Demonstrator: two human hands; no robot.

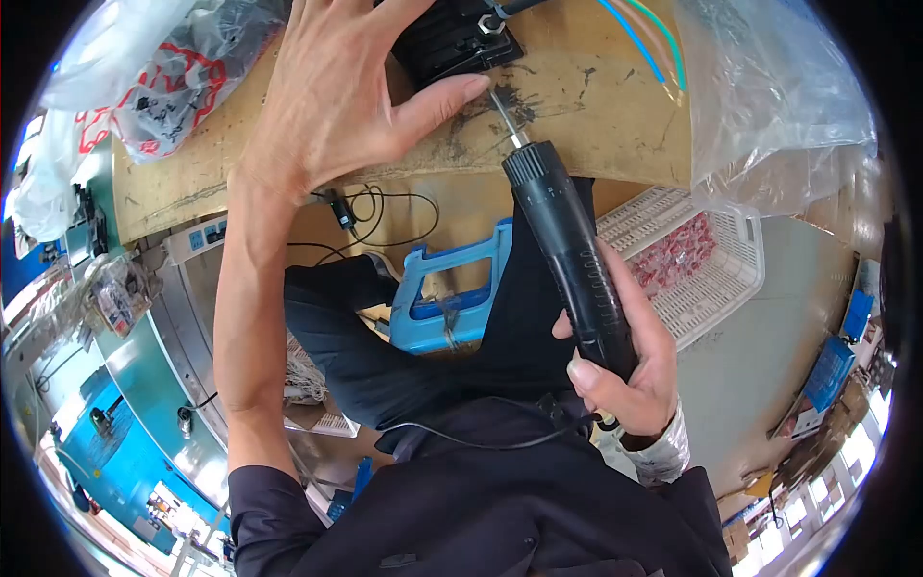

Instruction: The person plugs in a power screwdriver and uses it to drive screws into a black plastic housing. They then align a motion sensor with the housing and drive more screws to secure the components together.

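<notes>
My right hand (635, 370) is wrapped round a black electric screwdriver (567, 240), whose thin bit points up and left to the table edge by a black housing (423, 48). A cable hangs from the tool's rear end. My left hand (336, 96) is spread with its palm down over the left part of the housing, and its thumb reaches toward the bit tip. The tips of its other fingers are cut off by the top of the view. A metal nut and a black cable show at the housing's upper right.
Plastic bags (173, 96) lie at the upper left, with clear plastic sheeting (779, 106) at the upper right. Blue and green wires (639, 43) rest on the worn table (615, 135). Below are a blue stool (452, 317), a white basket (740, 269) with red-and-white pieces, and loose black cables.
</notes>
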